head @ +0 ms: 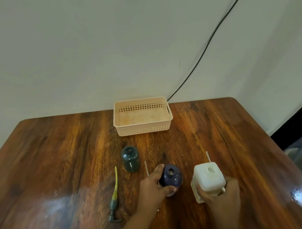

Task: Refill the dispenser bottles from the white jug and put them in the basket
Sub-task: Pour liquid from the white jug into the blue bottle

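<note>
Here left hand (152, 185) wraps purple bottle (171, 176); right hand (219, 194) seemingly grips white jug (209, 177).

Single head-worn wide-angle view, looking forward and steeply down across a wooden table (60, 156) toward a pale wall (88, 47). Close above the near edge, left hand (151, 187) and right hand (222, 197) low in frame; basket (143, 131) at the far side. No second view to overlap.
</note>
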